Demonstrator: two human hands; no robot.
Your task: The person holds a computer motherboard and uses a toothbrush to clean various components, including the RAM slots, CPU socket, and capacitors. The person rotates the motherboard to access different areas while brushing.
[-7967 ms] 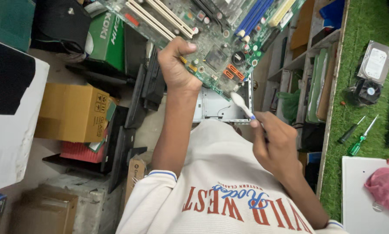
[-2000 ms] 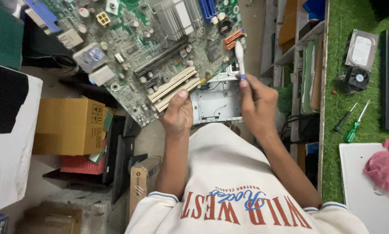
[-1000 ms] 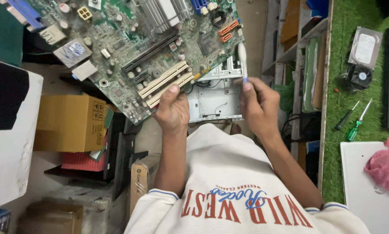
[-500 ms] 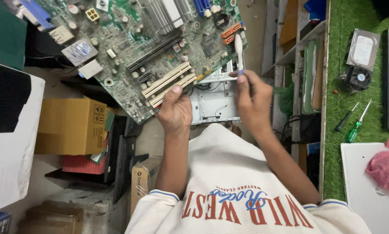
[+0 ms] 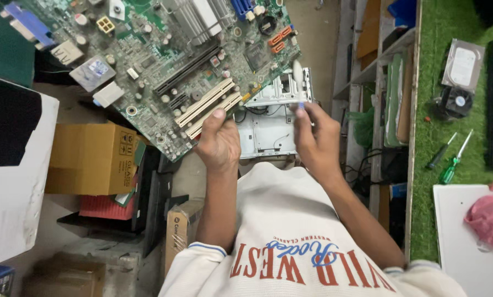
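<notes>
Motherboard [image 5: 164, 66], one green board studded with slots, capacitors and ports, is held up tilted over the floor clutter by the left hand [image 5: 219, 144], thumb pinching its lower edge beside two cream slots. To its right, the right hand [image 5: 315, 137] grips one small white brush [image 5: 298, 82] upright, bristles at the board's right edge, above one open metal computer case [image 5: 268, 121].

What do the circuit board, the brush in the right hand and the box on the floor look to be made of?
Circuit board: rigid green laminate, likely fibreglass, matte, studded with plastic slots and metal parts. Brush: pale bristles on a slim handle, probably plastic; too small to be sure. Box: brown corrugated cardboard, dull, with folded edges. Left hand grips the board's edge; right hand pinches the brush.
</notes>
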